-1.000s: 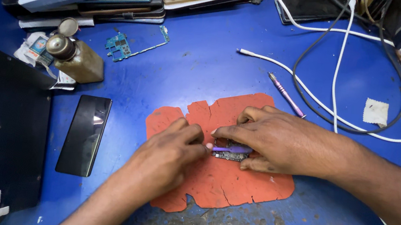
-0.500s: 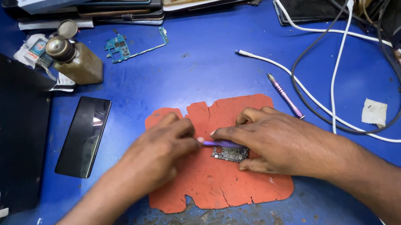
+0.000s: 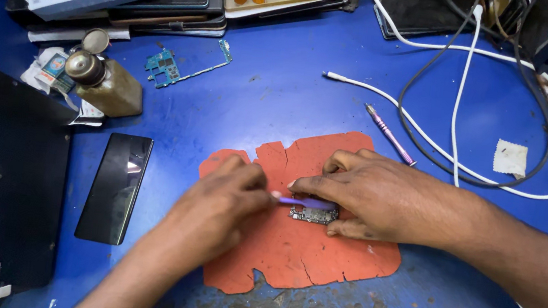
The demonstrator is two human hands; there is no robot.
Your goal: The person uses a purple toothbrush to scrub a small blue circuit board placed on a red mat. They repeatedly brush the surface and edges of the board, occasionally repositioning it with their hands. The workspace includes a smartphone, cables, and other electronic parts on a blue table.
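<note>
Blue workbench top (image 3: 279, 100), scuffed and worn along its near edge, and right in the middle lies a ragged orange rubber work mat (image 3: 297, 251). On that mat sits a small dark circuit board (image 3: 313, 215), its long axis running left to right across the view. The right hand (image 3: 378, 199) presses down around the board's right end, fingers curled over it, thumb beneath. The left hand (image 3: 221, 203) comes in from the lower left, fingers pinched tight on a slim purple tool (image 3: 306, 203), which lies almost level, its far end pointing right, along the top edge of the board and under the right fingertips.

Left of the mat, a black smartphone (image 3: 114, 187) lies flat, long axis running away from the viewer. Behind it stands a squat brown glass bottle (image 3: 106, 85) with its cap off. A pink-handled screwdriver (image 3: 389, 133) lies diagonally just beyond the right hand, near white cables (image 3: 463, 92).
</note>
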